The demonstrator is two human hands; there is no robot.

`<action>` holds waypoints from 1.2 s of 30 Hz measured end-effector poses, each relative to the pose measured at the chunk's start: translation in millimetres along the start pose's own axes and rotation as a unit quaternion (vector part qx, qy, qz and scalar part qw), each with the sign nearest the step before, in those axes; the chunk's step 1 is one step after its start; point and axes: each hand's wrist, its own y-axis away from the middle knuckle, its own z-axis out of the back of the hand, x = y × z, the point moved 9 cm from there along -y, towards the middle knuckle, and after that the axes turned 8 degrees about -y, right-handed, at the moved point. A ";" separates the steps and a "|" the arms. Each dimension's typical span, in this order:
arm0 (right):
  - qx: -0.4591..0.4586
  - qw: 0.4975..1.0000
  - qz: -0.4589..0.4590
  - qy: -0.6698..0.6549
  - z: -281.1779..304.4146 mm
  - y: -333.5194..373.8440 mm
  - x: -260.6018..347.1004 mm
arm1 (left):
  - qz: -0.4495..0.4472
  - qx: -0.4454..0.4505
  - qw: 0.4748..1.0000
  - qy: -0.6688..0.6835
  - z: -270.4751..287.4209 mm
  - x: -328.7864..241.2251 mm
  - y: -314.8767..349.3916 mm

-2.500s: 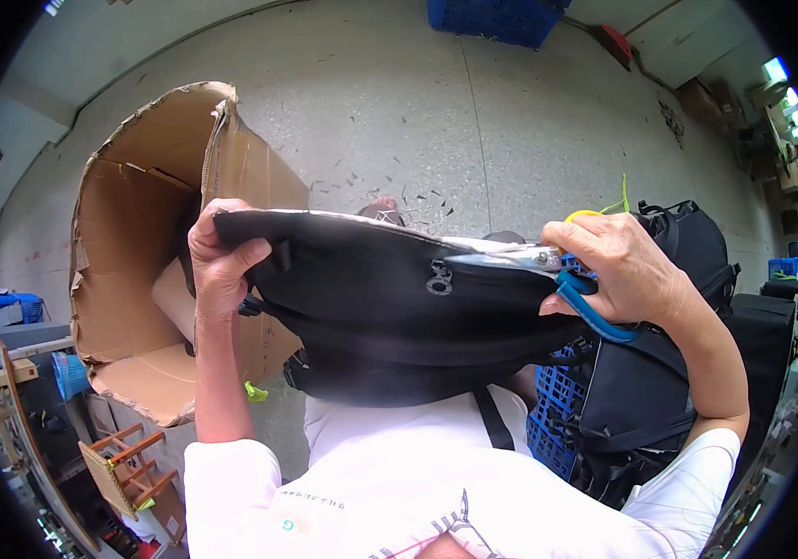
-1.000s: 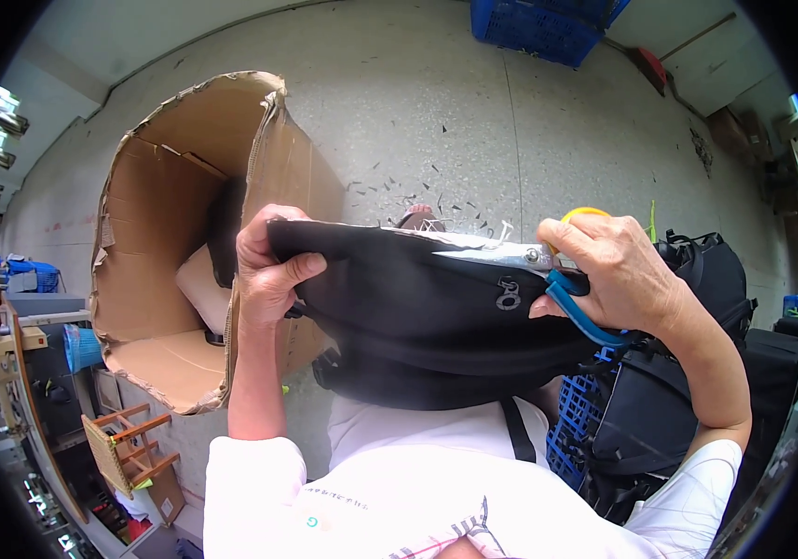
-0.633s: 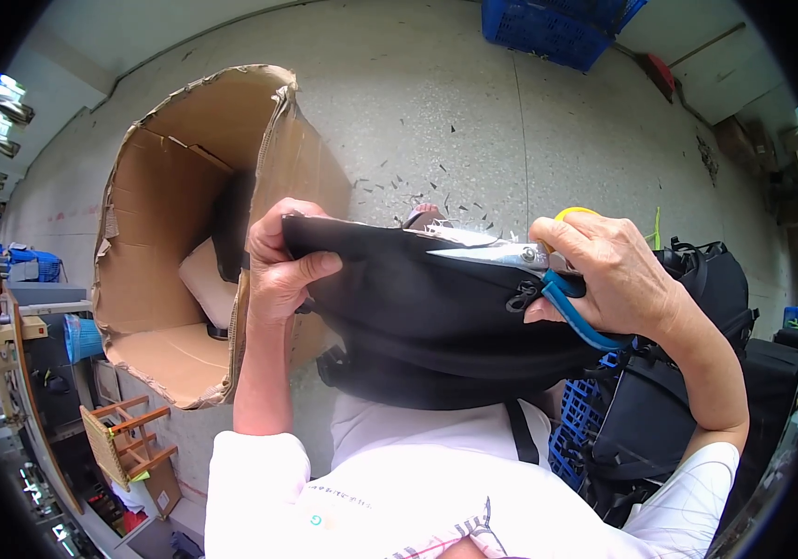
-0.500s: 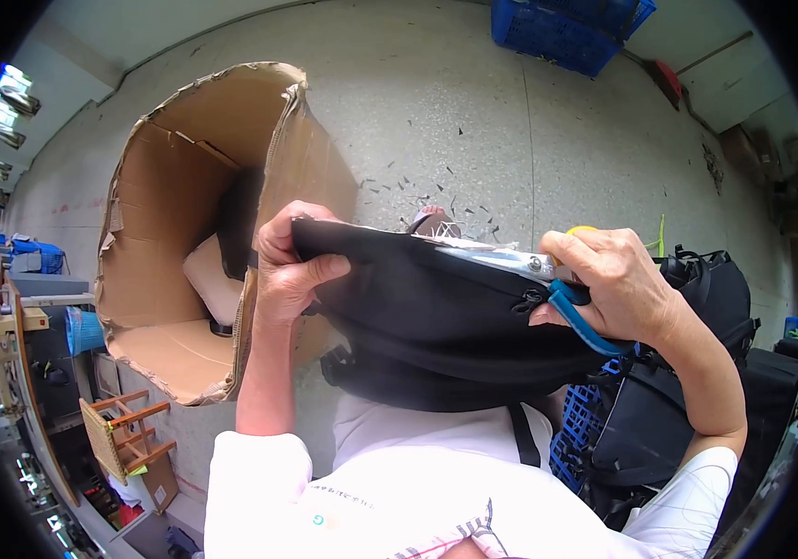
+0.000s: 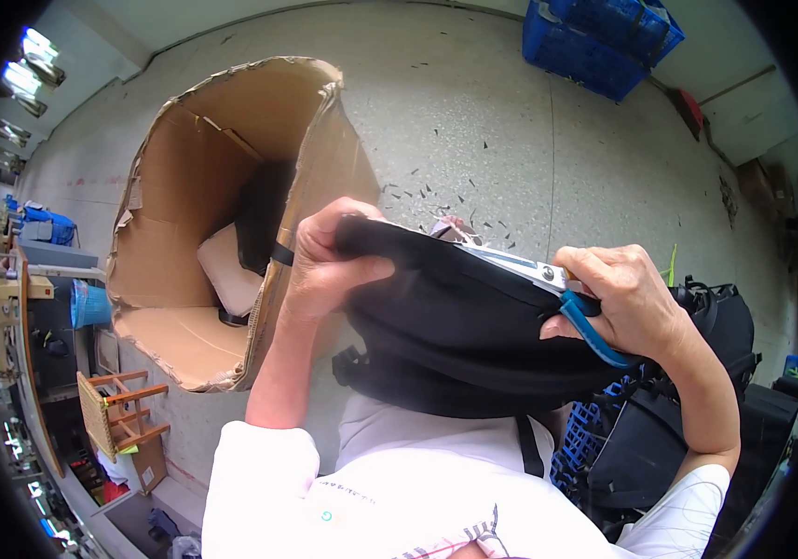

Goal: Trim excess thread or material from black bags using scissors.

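Observation:
Across my lap lies a black fabric bag [image 5: 473, 345], its upper edge lifted toward the far side. My left hand [image 5: 329, 261] pinches that edge at its left end, thumb on the near face. In my right hand [image 5: 624, 303] is a pair of scissors [image 5: 525, 268] with blue handles, fingers wrapped round the grips. The metal blades point left and lie along the bag's upper edge, at pale trimming there. How far the blades are apart is hard to make out. Part of my foot [image 5: 455, 226] shows just beyond the edge.
A tall open cardboard box [image 5: 324, 158] stands at my left, with black and pale pieces inside. More black bags [image 5: 646, 433] lie at my right by a blue plastic basket [image 5: 578, 430]. Blue crates [image 5: 585, 56] stand far right. Dark scraps [image 5: 427, 191] litter the floor. A wooden stool [image 5: 124, 410] stands at left.
The view has shifted, so the box and crates sit further right. My left hand and the bag's edge appear slightly further right. The scissors stay at the edge, and both grips are kept.

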 end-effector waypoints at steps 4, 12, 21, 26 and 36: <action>-0.015 0.991 -0.005 -0.130 4.6 1.0 -8.2 | 0.014 -0.011 1.000 0.026 -3.6 -2.4 0.1; -0.036 0.989 -0.032 -0.137 16.5 -25.0 7.5 | -0.013 -0.024 0.999 -0.042 -19.5 -22.1 1.1; 0.125 0.986 -0.057 -0.091 7.9 -52.7 27.1 | 0.019 0.003 0.996 -0.090 -35.6 -28.7 -3.7; 0.102 0.992 -0.040 -0.064 8.2 -50.1 23.1 | -0.018 0.013 0.995 -0.099 -34.2 -26.1 -8.6; -0.360 0.796 -0.248 -0.419 90.1 97.8 -168.3 | -0.152 -0.227 0.935 0.226 41.4 -69.7 -9.8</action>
